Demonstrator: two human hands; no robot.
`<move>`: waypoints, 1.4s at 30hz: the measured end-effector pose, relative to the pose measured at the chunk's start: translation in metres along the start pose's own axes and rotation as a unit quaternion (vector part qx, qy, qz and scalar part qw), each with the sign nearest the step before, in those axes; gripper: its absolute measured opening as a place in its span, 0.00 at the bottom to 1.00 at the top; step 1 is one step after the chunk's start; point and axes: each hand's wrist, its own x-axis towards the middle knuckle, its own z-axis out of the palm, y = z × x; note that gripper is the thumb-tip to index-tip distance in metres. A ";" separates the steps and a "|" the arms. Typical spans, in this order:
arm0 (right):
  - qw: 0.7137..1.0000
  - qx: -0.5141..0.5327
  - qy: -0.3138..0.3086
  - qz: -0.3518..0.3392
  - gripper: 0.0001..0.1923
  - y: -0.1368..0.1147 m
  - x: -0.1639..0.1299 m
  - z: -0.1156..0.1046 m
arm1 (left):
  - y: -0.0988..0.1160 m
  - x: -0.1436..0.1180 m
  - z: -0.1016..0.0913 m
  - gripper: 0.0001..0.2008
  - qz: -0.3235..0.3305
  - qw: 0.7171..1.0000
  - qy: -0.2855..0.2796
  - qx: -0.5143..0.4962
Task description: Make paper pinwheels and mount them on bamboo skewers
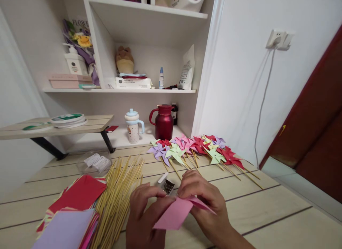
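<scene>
A partly folded sheet of pink paper (175, 214) is held between my two hands above the table's near side. My left hand (145, 213) pinches its left part between thumb and fingers. On the right, my right hand (204, 202) grips the upper edge, and a pink flap sticks out past its fingers. Just beyond the hands lies a small open box (168, 186) with small dark metallic pieces in it, too small to name. To the left of my left hand spreads a heap of thin wooden sticks (117, 195).
Stacks of coloured paper (66, 224) lie at the near left, with a clear plastic container (93, 162) behind. Finished paper pinwheels (197, 149) on sticks lie at the back right. A red jug (164, 124) and a lidded cup (133, 129) stand behind, beside a raised wooden stand (98, 122).
</scene>
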 end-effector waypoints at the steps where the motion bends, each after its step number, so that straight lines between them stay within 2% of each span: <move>1: 1.000 -0.004 0.000 0.001 0.07 -0.001 0.000 0.000 | -0.001 0.000 -0.002 0.14 0.012 1.000 -0.009 0.015; 7: 0.999 -0.020 -0.022 -0.014 0.11 -0.004 0.001 0.002 | 0.001 0.002 -0.007 0.16 0.033 0.997 0.041 0.056; 11: 0.999 -0.024 -0.023 -0.021 0.09 -0.003 0.001 0.002 | 0.002 0.004 -0.004 0.12 0.069 0.995 0.031 0.064; 15: 0.997 -0.053 -0.017 -0.047 0.07 -0.004 0.004 0.000 | 0.001 0.006 -0.004 0.10 0.093 0.992 0.053 0.059; 20: 0.993 -0.096 -0.021 -0.061 0.06 -0.008 0.003 -0.002 | -0.003 0.004 -0.010 0.15 0.112 0.991 -0.030 0.061; 22: 0.993 -0.102 -0.026 -0.056 0.06 -0.008 0.002 -0.003 | -0.004 0.001 -0.006 0.14 0.094 0.994 -0.014 0.052; 24: 0.993 -0.103 -0.031 -0.053 0.07 -0.006 0.001 -0.002 | -0.003 -0.002 0.000 0.12 0.069 0.996 0.038 0.038; 25: 0.993 -0.103 -0.031 -0.051 0.07 -0.005 0.001 -0.002 | -0.002 -0.003 0.002 0.11 0.053 0.997 0.045 0.033; 29: 0.997 -0.077 -0.013 -0.021 0.09 0.004 0.002 -0.001 | 0.001 0.000 0.007 0.11 -0.044 0.999 0.021 -0.004; 31: 0.999 -0.043 0.009 0.017 0.08 0.009 0.003 -0.003 | 0.000 0.004 0.005 0.16 -0.125 0.990 0.048 -0.042; 33: 0.995 -0.009 0.047 0.083 0.07 0.015 0.003 -0.006 | -0.002 0.009 0.001 0.18 -0.238 0.959 0.119 -0.094; 35: 0.983 0.019 0.084 0.161 0.06 0.020 0.002 -0.011 | -0.003 0.014 -0.005 0.17 -0.354 0.902 0.214 -0.122; 36: 0.976 0.029 0.091 0.198 0.05 0.024 0.001 -0.013 | -0.003 0.016 -0.010 0.16 -0.392 0.876 0.255 -0.121; 39: 0.953 0.070 0.126 0.266 0.03 0.034 0.000 -0.016 | 0.001 0.021 -0.028 0.13 -0.436 0.835 0.312 -0.125; 42: 0.934 0.134 0.142 0.298 0.05 0.039 0.002 -0.014 | 0.005 0.027 -0.054 0.11 -0.446 0.804 0.342 -0.194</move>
